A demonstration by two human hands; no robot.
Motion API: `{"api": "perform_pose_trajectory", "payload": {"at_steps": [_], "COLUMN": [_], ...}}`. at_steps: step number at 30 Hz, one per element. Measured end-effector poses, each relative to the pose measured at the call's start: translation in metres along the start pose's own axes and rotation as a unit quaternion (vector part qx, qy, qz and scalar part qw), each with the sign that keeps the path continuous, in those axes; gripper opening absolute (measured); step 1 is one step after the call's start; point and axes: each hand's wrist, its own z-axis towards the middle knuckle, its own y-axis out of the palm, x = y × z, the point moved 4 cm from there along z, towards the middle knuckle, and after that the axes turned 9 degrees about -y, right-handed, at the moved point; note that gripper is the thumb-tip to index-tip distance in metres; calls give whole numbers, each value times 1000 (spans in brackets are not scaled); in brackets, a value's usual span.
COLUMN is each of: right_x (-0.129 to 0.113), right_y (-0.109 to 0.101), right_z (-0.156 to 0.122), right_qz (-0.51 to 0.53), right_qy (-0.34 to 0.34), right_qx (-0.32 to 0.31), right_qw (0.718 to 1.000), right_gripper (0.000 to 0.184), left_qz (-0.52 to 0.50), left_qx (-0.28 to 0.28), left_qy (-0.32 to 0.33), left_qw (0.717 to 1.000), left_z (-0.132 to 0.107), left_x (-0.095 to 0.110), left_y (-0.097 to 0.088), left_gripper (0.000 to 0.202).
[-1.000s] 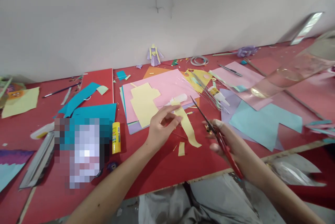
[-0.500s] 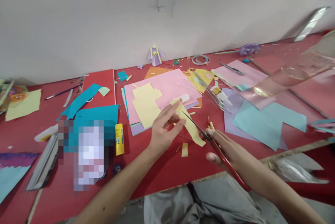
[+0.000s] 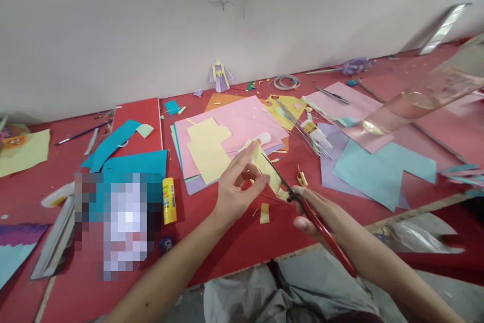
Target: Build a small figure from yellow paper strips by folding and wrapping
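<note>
Where the red table (image 3: 280,236) spreads before the wall in the head view, items stand around both hands: yellow glue stick (image 3: 169,201), left of them; pink sheet (image 3: 242,119) under a pale yellow cut-out (image 3: 207,151), beyond the left; white glue bottle (image 3: 316,134), beyond the right; small yellow scrap (image 3: 264,213), nearer the body. Left hand (image 3: 234,189): thumb and fingers pinching a pale yellow strip (image 3: 260,157). Right hand (image 3: 337,213): wrapped about red-handled scissors (image 3: 327,236). Strip: between the hands, scissor blades lying across it.
</note>
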Motion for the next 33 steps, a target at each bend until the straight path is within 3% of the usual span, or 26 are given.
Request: {"api": "perform_pose_trajectory", "payload": {"at_steps": [9, 13, 20, 27, 33], "right_x": [-2, 3, 6, 2, 7], "right_y": [5, 11, 10, 9, 11], "right_z": [-1, -1, -1, -2, 1], "right_qz": [42, 64, 11, 16, -18], "right_qy": [19, 36, 8, 30, 13], "right_qx": [-24, -23, 21, -17, 9], "right_qw": [999, 997, 1000, 999, 1000], "right_gripper": [37, 28, 27, 26, 25], "left_qz": [-30, -22, -22, -24, -24], "left_qx": [-9, -10, -21, -33, -39], "left_qy": [-34, -47, -34, -37, -51], "left_qw": [999, 999, 999, 998, 998], "left_z": [0, -2, -4, -6, -7], "left_x": [-2, -3, 2, 0, 3], "left_y": [1, 2, 6, 9, 11], "left_gripper": [65, 67, 66, 67, 65]}}
